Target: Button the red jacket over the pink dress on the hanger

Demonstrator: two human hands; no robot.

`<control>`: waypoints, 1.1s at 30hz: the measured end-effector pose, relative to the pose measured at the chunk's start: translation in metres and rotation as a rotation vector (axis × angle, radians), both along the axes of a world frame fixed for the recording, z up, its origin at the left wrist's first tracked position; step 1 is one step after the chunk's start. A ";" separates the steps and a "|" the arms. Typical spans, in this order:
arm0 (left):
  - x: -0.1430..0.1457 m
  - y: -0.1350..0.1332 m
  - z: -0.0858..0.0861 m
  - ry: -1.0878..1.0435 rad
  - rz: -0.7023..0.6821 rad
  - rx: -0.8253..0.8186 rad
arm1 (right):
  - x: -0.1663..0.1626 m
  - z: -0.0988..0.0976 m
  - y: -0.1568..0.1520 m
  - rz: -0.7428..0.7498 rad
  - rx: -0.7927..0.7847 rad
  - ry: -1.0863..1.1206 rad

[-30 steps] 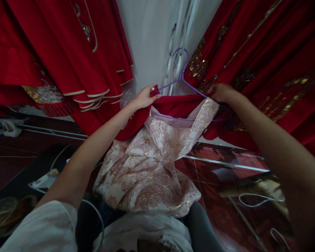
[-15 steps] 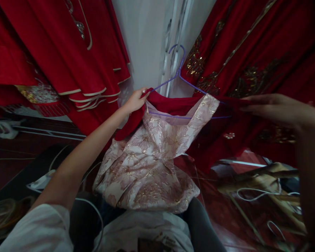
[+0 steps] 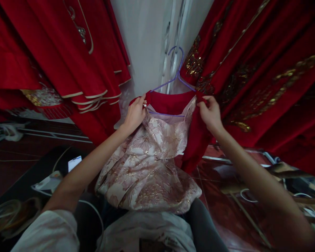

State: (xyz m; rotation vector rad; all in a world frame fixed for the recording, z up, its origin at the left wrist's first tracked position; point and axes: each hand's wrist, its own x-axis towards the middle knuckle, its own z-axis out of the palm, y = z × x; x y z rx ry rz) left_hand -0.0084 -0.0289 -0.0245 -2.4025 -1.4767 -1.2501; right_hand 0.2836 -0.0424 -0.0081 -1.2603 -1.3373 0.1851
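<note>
A pale pink brocade dress [image 3: 157, 157] with gold flowers lies over my lap, its top on a purple wire hanger [image 3: 161, 85]. Behind its neckline and over the hanger's shoulders is a red jacket [image 3: 170, 101]. My left hand [image 3: 135, 111] is closed on the jacket at the left shoulder, next to a small pearly ornament. On the opposite shoulder, my right hand [image 3: 210, 111] pinches the red cloth close to the dress strap. The hanger's hook stands free above, in front of a pale surface.
Red garments with trim [image 3: 94, 70] hang at left, and others with gold sequins [image 3: 241, 77] at right. A phone [image 3: 75, 162] and a white item [image 3: 48, 182] lie on a dark surface at left. Cords and wooden pieces [image 3: 248, 210] are at lower right, above a reddish tiled floor.
My right hand has come in from the far right to the hanger's right shoulder, bringing the red cloth over the strap. My left hand stays at the left shoulder, with a slight shift.
</note>
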 end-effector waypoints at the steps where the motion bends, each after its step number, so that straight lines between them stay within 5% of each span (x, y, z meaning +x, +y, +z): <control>1: 0.010 -0.004 -0.004 -0.012 -0.011 -0.016 | -0.018 -0.004 -0.002 0.089 -0.020 -0.032; 4: 0.040 -0.019 -0.018 -0.001 -0.128 -0.113 | -0.068 -0.016 -0.011 0.425 -0.094 -0.100; 7: 0.054 -0.029 -0.026 -0.061 -0.246 -0.163 | -0.093 -0.028 -0.019 0.548 -0.095 -0.067; 14: 0.043 -0.029 -0.035 -0.568 -0.212 -0.175 | -0.082 -0.041 -0.029 0.531 -0.115 0.063; 19: 0.048 -0.024 -0.051 -0.785 -0.374 -0.346 | -0.086 -0.046 -0.033 0.590 -0.119 0.069; 26: 0.047 -0.026 -0.049 -0.773 -0.432 -0.334 | -0.087 -0.052 -0.037 0.563 -0.052 -0.132; 33: 0.045 -0.031 -0.049 -0.554 -0.304 -0.255 | -0.085 -0.047 -0.041 0.493 -0.003 -0.247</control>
